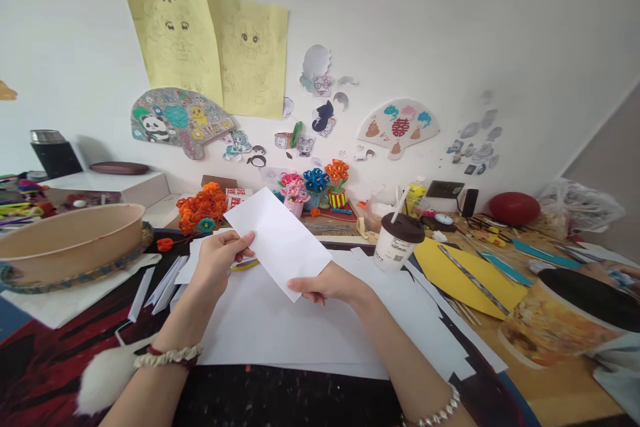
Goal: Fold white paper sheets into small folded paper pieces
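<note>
A blank white sheet of paper point(280, 240) is held tilted in the air between my two hands. My left hand point(223, 257) pinches its left edge between thumb and fingers. At the lower right corner, my right hand point(325, 282) grips it with the thumb on top and the fingers underneath. Below lie larger white sheets point(290, 337) spread over the dark table mat. A roll of tape point(244, 265) shows partly behind the held paper, near my left hand. Several narrow folded paper strips point(163, 283) rest left of my left wrist.
A lidded paper cup with a straw point(399, 240) stands beyond my right hand. On the left is a large beige basin point(75, 233); on the right, a yellow sheet point(465, 273) and a patterned bucket point(550, 327). Craft flowers point(316, 181) line the wall.
</note>
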The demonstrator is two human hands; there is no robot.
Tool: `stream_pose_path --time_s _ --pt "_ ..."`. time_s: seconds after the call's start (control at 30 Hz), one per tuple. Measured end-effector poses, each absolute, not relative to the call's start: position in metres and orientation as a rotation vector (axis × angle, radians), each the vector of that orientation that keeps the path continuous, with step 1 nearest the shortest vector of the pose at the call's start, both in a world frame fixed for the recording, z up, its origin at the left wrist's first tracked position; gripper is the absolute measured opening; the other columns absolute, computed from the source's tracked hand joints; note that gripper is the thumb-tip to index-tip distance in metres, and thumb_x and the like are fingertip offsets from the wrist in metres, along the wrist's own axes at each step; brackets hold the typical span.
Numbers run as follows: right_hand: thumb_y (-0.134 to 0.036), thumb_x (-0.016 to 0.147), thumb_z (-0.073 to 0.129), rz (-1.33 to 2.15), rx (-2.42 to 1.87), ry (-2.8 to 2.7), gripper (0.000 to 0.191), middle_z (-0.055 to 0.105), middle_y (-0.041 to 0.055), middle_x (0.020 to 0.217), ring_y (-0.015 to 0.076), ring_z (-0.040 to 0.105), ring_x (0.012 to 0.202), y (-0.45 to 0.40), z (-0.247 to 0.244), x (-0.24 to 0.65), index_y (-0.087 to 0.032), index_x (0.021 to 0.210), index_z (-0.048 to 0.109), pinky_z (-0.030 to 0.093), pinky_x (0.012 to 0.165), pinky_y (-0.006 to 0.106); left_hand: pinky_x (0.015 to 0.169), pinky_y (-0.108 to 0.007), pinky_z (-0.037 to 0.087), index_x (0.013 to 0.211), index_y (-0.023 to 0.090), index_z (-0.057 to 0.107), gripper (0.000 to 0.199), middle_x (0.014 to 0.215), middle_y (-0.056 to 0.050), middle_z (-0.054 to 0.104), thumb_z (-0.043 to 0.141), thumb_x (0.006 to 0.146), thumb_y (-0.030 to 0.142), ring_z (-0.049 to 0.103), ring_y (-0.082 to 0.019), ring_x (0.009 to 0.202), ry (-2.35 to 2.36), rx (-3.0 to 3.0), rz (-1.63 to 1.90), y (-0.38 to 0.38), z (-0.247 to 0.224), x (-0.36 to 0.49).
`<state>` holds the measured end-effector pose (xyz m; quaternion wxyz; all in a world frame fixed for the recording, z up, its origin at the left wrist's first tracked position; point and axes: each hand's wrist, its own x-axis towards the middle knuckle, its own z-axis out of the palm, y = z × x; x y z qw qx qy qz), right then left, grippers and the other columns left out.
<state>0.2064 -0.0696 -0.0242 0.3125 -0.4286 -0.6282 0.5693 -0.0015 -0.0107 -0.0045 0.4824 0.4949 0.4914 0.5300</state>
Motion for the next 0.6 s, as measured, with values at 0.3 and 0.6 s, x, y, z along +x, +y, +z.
stream_pose_path --time_s 0.3,0.6 --pt "-0.042 0.07 0.069 1.544 -1.123 -1.758 0.031 0.047 -0.0073 0.044 0.0054 0.039 0.036 -0.066 -0.031 0.213 -0.016 0.065 0.053 0.03 0.034 0.019 0.044 -0.02 0.033 0.05 0.015 0.054 0.028 0.045 0.001 0.056 0.076 0.048 0.032 0.048 -0.008 0.043 1.313 1.055 1.463 0.003 -0.012 -0.011" --pt "-0.04 0.07 0.07 1.55 -1.115 -1.759 0.033 0.049 -0.0062 0.043 0.0053 0.04 0.035 -0.064 -0.027 0.227 -0.016 0.057 0.051 0.027 0.033 0.019 0.044 -0.019 0.038 0.054 0.014 0.057 0.029 0.045 0.001 0.055 0.07 0.06 0.04 0.053 -0.01 0.046 1.354 1.069 1.583 0.0 -0.01 -0.008"
